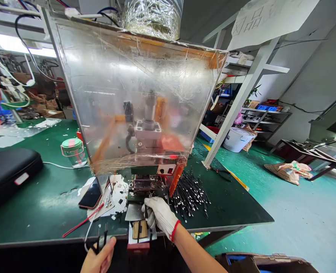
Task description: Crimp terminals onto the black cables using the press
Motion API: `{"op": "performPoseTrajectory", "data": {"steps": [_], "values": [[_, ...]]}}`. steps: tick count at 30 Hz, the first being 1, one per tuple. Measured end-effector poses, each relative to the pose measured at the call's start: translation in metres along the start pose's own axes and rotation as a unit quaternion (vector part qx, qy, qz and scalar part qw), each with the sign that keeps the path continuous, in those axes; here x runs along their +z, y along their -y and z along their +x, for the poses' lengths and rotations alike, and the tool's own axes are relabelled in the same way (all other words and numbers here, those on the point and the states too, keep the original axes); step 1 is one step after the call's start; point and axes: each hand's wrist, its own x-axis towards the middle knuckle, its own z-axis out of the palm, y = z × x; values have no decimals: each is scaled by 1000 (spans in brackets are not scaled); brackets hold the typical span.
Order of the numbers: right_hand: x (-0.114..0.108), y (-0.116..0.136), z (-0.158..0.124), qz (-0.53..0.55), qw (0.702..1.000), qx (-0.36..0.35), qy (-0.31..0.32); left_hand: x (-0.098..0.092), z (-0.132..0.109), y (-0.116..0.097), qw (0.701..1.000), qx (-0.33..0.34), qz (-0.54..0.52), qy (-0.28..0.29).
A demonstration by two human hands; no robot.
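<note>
Left grip: bare, thumb closed over black cables.
Right grip: white-gloved, fingers pinched on a slim black piece, just before the press.
Cable heap: on the green counter, right of the press.

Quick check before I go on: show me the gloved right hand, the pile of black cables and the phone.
Gloved right hand (161,214): head view, on the back of the hand.
Pile of black cables (189,193): head view, middle of the heap.
Phone (90,195): head view, on its dark screen.
</note>
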Motion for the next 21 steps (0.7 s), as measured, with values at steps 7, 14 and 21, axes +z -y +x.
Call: {"op": "performPoseTrajectory", "data": {"steps": [7,14,21], "values": [[0,3,-11,-54,999,-2,6,46,19,-40,996,-15,84,25],[-33,-3,-58,-150,989,-3,7,77,38,-39,988,-24,132,76],[-159,15,-80,-391,849,-47,-352,88,47,-29,985,-3,158,68]]}}
